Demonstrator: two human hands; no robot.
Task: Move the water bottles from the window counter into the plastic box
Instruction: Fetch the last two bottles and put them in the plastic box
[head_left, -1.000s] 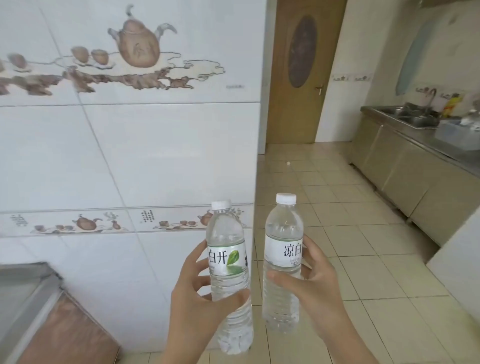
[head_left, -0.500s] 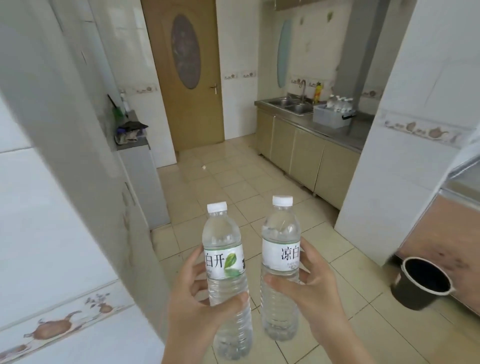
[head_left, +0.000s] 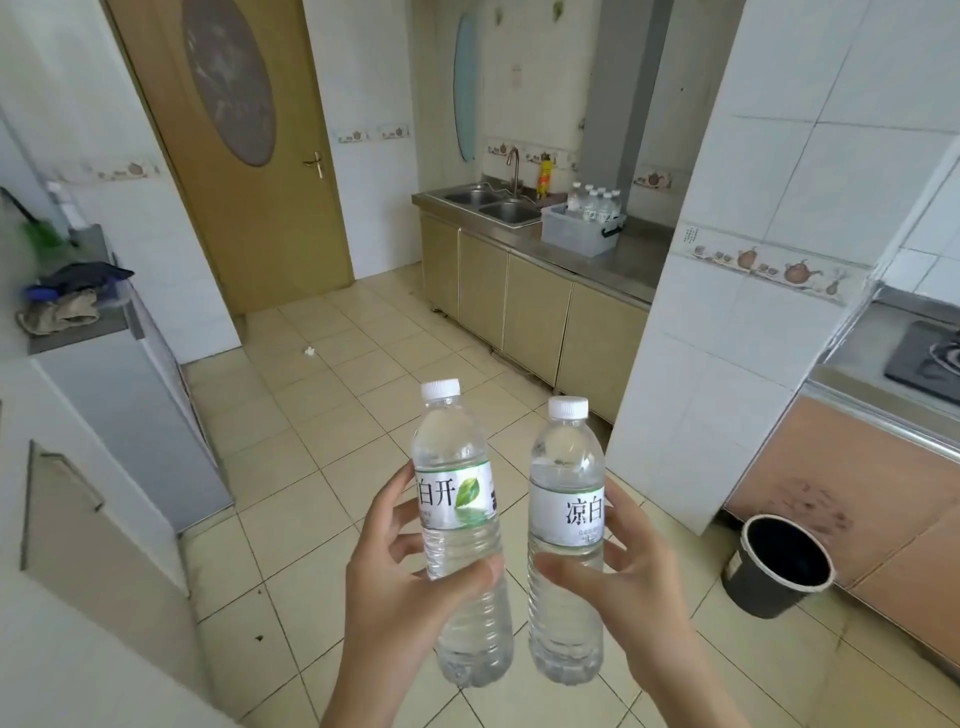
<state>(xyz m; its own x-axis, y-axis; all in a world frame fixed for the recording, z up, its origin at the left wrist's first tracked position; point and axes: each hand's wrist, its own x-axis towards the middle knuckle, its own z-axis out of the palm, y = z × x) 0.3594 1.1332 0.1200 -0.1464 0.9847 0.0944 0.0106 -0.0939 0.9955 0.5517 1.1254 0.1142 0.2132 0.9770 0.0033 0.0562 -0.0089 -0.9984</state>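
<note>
Each hand, left hand (head_left: 410, 587) and right hand (head_left: 631, 582), grips an upright clear plastic water bottle, left-hand bottle (head_left: 460, 525) and right-hand bottle (head_left: 566, 535); the translucent plastic box (head_left: 576, 234) sits at one o'clock on the steel counter (head_left: 623, 260), well apart.

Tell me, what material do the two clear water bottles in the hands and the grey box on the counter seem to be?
The two clear water bottles, white-capped, look like thin glossy transparent plastic: ribbed walls, water visible inside. The grey box looks like translucent, matte plastic, since it shows its contents faintly; uncertain at this distance.
</note>
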